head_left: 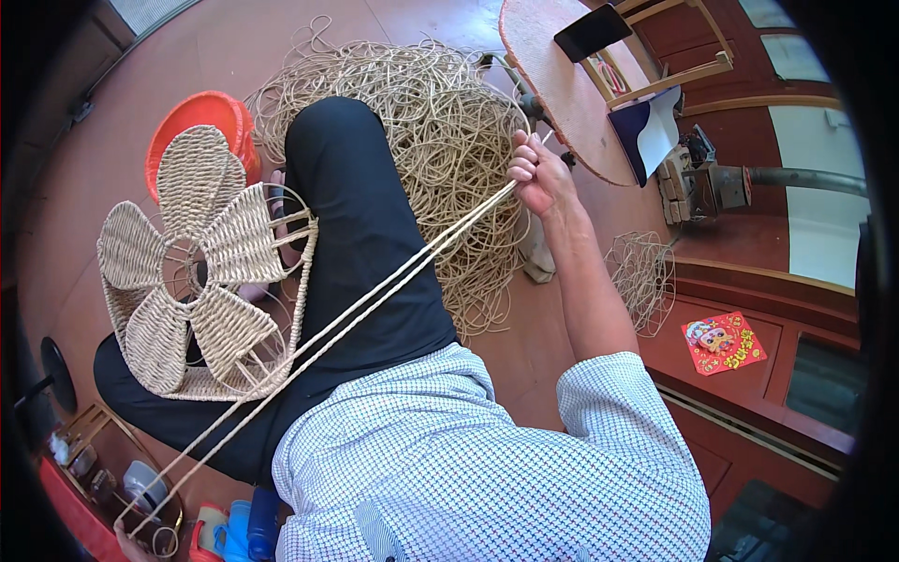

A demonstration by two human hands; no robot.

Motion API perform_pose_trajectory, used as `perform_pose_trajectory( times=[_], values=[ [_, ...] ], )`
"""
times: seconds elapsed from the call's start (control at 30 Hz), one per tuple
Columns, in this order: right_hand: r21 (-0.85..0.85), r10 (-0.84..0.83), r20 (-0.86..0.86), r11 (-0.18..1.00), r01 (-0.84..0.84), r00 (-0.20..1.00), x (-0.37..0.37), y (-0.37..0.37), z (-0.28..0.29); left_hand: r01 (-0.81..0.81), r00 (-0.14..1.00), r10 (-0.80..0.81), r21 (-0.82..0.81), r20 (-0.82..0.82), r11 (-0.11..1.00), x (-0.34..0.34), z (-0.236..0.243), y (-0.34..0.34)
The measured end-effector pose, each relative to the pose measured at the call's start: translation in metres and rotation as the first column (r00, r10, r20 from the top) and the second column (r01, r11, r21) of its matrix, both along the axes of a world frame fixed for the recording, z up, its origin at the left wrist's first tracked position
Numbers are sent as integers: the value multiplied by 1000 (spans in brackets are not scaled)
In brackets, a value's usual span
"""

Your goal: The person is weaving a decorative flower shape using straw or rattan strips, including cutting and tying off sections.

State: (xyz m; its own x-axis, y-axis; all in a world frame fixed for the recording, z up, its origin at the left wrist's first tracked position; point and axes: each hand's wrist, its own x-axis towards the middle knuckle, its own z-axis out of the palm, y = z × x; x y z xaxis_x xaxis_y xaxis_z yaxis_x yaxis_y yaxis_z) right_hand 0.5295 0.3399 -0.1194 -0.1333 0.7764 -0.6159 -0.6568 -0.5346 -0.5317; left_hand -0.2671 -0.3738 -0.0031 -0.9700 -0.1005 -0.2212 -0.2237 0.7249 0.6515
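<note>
Across my lap runs a doubled length of beige cord [379, 298], pulled straight from upper right to lower left. My right hand [541, 176], arm stretched out, is closed in a fist around one end of it. At the lower left rim my left hand [133, 545] shows only in part, at the cord's other end; it seems closed on the strands. A flower-shaped woven piece [192, 281] on a wire frame rests on my legs. Several petals are filled with cord weave, while bare wire shows at its right side. Both hands are apart from it.
A large tangled heap of cord [440, 140] covers the floor ahead. Behind the woven piece stands an orange-red basin [201, 117]. A round-edged table [534, 47] bears a dark phone [593, 36]. An empty wire frame [641, 281] lies at right; bottles [239, 529] stand at lower left.
</note>
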Motion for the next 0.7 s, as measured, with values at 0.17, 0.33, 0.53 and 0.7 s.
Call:
perform_pose_trajectory(
  times=[0.17, 0.33, 0.53, 0.7],
  values=[
    [3, -21, 78, 1000, 21, 997, -1, 15, -3, -11, 999, 10, -27, -32, 1000, 0, -6, -1],
    [68, 1, 126, 998, -10, 992, -4, 33, -6, -13, 999, 12, -41, -32, 999, 0, -15, 2],
    [126, -72, 146, 991, 53, 987, -11, 52, -7, -12, 999, 10, -70, -37, 997, -3, -24, -5],
    [149, -42, 154, 989, 19, 987, -5, 67, -18, -2, 999, -2, -88, -46, 996, -5, -26, -8]
  ],
)
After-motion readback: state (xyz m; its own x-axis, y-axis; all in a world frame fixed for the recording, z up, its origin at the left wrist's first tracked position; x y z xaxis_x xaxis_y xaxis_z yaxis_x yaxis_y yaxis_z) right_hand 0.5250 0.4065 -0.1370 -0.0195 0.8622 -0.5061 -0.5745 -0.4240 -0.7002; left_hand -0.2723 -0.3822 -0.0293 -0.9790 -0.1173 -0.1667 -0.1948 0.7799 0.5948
